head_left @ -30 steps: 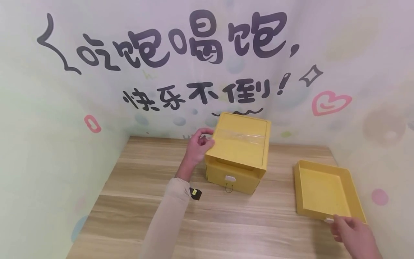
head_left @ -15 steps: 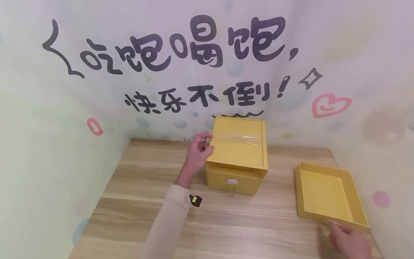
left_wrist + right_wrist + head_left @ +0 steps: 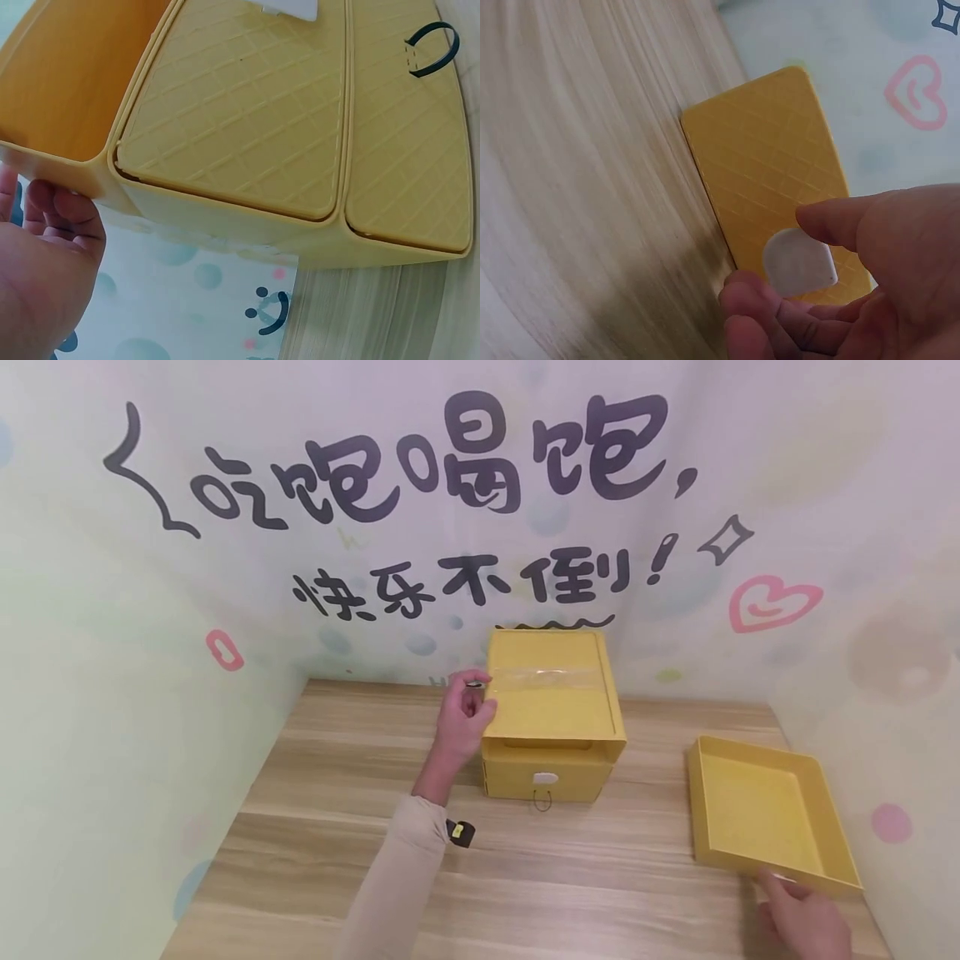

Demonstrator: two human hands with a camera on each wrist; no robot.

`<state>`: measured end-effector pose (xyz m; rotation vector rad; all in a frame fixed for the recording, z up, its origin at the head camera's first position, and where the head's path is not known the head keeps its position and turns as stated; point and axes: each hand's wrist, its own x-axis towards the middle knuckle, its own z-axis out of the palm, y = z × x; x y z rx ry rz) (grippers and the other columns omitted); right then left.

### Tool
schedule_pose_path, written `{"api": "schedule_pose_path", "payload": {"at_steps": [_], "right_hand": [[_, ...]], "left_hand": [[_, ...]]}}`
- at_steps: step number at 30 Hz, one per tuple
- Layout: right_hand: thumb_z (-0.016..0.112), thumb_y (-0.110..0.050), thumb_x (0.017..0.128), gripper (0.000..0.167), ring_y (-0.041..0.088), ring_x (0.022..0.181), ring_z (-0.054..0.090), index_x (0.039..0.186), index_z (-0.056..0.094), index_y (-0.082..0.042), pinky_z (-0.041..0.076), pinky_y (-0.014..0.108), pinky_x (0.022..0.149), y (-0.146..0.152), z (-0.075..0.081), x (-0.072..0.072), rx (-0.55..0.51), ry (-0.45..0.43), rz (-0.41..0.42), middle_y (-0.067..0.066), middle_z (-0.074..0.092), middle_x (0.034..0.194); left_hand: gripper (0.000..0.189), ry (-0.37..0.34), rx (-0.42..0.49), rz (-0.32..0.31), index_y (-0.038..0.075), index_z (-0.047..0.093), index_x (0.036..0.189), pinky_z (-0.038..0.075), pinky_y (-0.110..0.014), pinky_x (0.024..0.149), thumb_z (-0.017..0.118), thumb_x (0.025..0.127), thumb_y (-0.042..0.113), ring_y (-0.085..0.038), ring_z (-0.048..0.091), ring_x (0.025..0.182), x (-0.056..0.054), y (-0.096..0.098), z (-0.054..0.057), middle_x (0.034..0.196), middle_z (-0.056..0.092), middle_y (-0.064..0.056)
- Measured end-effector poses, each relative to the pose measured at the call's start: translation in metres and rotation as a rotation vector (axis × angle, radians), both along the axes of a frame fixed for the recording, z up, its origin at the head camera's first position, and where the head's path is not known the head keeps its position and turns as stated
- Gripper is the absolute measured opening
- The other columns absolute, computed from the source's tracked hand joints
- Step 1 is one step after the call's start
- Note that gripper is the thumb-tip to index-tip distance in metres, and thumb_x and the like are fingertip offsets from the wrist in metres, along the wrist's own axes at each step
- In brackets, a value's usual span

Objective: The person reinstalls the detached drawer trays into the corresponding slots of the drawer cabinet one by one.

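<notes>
The cabinet (image 3: 247, 112) and drawer (image 3: 761, 157) look matt, embossed plastic, the tape (image 3: 551, 677) glossy, the tabletop (image 3: 585, 877) smooth wood.

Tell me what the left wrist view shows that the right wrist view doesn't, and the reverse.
Only the left wrist view: the cabinet with its open top slot and two shut drawers, the black loop on the lowest, and the left hand at the cabinet's side.

Only the right wrist view: the loose drawer, the right hand with thumb and fingers about its white handle, and the pink heart.

Both: table, wall, and diamond-patterned yellow fronts with a white handle, though on different drawers.
</notes>
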<state>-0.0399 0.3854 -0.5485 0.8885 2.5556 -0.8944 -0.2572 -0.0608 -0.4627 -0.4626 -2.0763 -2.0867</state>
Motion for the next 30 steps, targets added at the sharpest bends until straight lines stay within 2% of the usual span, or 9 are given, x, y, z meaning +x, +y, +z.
{"api": "schedule_pose_path", "payload": {"at_steps": [5,7,14,25,30], "right_hand": [[0.033,-0.059,0.104,0.079,0.019,0.079,0.065,0.131,0.056,0.012,0.041,0.034,0.075,-0.002,-0.002,0.000,0.005,0.007,-0.003,0.002,0.077,0.075],[0.033,-0.059,0.104,0.081,0.021,0.081,0.066,0.133,0.053,0.013,0.041,0.035,0.075,-0.002,-0.002,-0.001,-0.007,0.010,-0.007,0.003,0.078,0.077],[0.032,-0.060,0.103,0.083,0.009,0.071,0.064,0.137,0.049,0.014,0.040,0.032,0.077,0.000,-0.006,-0.002,-0.062,0.005,-0.028,0.001,0.078,0.077],[0.046,-0.058,0.099,0.073,0.008,0.071,0.061,0.130,0.061,0.007,0.040,0.026,0.068,0.000,-0.025,-0.002,-0.078,0.089,-0.211,0.005,0.078,0.076],[0.049,-0.055,0.098,0.066,-0.004,0.066,0.055,0.127,0.061,0.003,0.038,0.023,0.068,0.000,-0.032,-0.002,-0.190,0.120,-0.331,-0.007,0.075,0.072]], "left_hand": [[0.032,0.034,0.008,0.026,-0.012,0.050,0.122,0.032,-0.016,0.054,0.055,0.090,-0.011,-0.006,0.036,0.061,0.013,0.003,0.015,0.117,0.040,-0.030],[0.031,0.048,0.020,0.041,-0.012,0.050,0.119,0.031,-0.015,0.055,0.054,0.088,-0.012,-0.007,0.036,0.062,0.018,0.004,0.019,0.116,0.040,-0.030],[0.027,0.138,0.005,0.109,-0.016,0.051,0.113,0.030,-0.017,0.056,0.053,0.086,-0.015,-0.012,0.033,0.061,0.024,0.008,0.022,0.108,0.041,-0.032],[0.025,0.183,-0.029,0.216,-0.013,0.053,0.107,0.029,-0.020,0.058,0.052,0.083,-0.015,-0.016,0.033,0.061,0.031,0.014,0.023,0.100,0.042,-0.031],[0.024,0.216,-0.025,0.260,-0.014,0.053,0.105,0.029,-0.020,0.057,0.051,0.081,-0.016,-0.017,0.032,0.060,0.033,0.016,0.021,0.096,0.041,-0.032]]}}
